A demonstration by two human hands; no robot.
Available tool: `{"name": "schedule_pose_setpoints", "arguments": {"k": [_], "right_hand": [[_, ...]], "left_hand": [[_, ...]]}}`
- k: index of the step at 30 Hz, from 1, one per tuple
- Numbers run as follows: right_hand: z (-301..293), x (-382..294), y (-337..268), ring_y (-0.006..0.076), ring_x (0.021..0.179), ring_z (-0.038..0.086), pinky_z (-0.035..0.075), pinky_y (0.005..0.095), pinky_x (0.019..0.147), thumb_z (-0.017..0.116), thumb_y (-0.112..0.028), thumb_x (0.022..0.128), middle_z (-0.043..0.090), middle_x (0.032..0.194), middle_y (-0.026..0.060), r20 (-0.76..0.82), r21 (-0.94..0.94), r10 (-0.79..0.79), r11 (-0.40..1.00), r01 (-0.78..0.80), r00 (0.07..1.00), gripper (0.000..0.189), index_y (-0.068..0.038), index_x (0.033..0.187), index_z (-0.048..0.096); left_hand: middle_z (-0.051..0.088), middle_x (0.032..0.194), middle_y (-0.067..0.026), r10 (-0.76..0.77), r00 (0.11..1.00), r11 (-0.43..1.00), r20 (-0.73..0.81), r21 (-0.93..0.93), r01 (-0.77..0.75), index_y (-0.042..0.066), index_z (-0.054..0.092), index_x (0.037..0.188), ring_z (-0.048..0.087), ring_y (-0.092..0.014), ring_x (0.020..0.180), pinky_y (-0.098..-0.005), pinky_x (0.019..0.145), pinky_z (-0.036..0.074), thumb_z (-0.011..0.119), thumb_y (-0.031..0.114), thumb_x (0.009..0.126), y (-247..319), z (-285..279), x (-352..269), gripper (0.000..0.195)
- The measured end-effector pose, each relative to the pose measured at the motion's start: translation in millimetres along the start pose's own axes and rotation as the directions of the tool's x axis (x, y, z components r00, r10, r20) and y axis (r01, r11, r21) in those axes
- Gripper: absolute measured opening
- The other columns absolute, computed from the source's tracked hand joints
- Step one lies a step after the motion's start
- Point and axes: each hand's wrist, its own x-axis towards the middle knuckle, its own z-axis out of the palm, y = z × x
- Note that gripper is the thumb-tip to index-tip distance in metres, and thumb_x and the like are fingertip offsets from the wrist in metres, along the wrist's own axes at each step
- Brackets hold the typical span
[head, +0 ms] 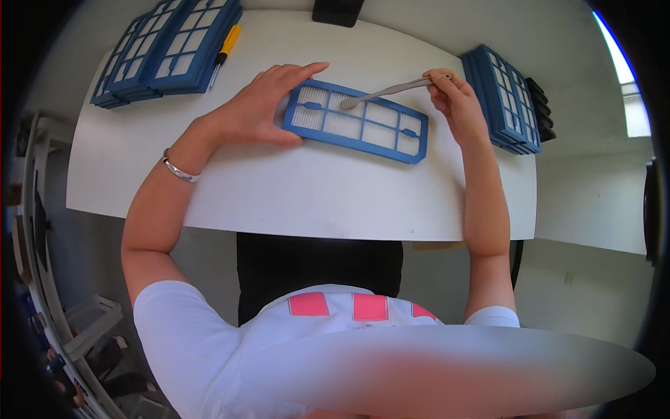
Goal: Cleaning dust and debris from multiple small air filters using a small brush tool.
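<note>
A rectangular pleated air filter (362, 121) with a blue plastic frame lies on the white table, slightly slanted. My left hand (261, 107) grips its left end, thumb at the near edge and fingers around the far edge. Between the thumb and fingers of my right hand (454, 99) is the handle of what looks like a grey toothbrush (395, 90). Its head rests on or just over the white pleats, in the upper row left of the filter's middle. Bristles are hidden beneath the head.
Stacked blue-framed filters (172, 50) stand at the table's far left. Beside them lies a yellow-and-black screwdriver (225, 52). More filters (505, 102) stand at the right, with black parts (542, 110) behind. A black object (337, 11) sits at the far edge. Shelving (49, 209) is at left.
</note>
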Motion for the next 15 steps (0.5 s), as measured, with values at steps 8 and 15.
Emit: {"name": "schedule_pose_setpoints", "arguments": {"k": [8, 15], "right_hand": [[20.3, -6.3, 3.6, 0.0056, 0.069, 0.042, 0.036, 0.0184, 0.066, 0.061, -0.029, 0.098, 0.057, 0.078, -0.0037, 0.071, -0.055, -0.081, 0.995, 0.085, 0.994, 0.025, -0.007, 0.107, 0.068], [24.8, -8.6, 2.5, 0.0057, 0.070, 0.044, 0.038, 0.0203, 0.069, 0.061, -0.030, 0.098, 0.059, 0.079, -0.0022, 0.112, -0.041, -0.102, 0.993, 0.107, 0.989, 0.025, -0.007, 0.107, 0.068]], "left_hand": [[0.041, 0.147, -0.0124, -0.014, 1.000, 1.000, 0.000, -0.007, 0.014, 0.021, 0.029, 0.153, 0.038, -0.031, 0.137, -0.0429, 0.120, 0.029, 0.082, 0.022, 0.057, 0.4, -1.2, -0.1, 0.109], [0.041, 0.148, -0.0121, 0.049, 0.998, 0.999, -0.045, 0.025, -0.048, 0.021, 0.029, 0.153, 0.038, -0.031, 0.137, -0.0427, 0.120, 0.029, 0.081, 0.022, 0.057, -4.6, 3.8, -1.0, 0.109]]}}
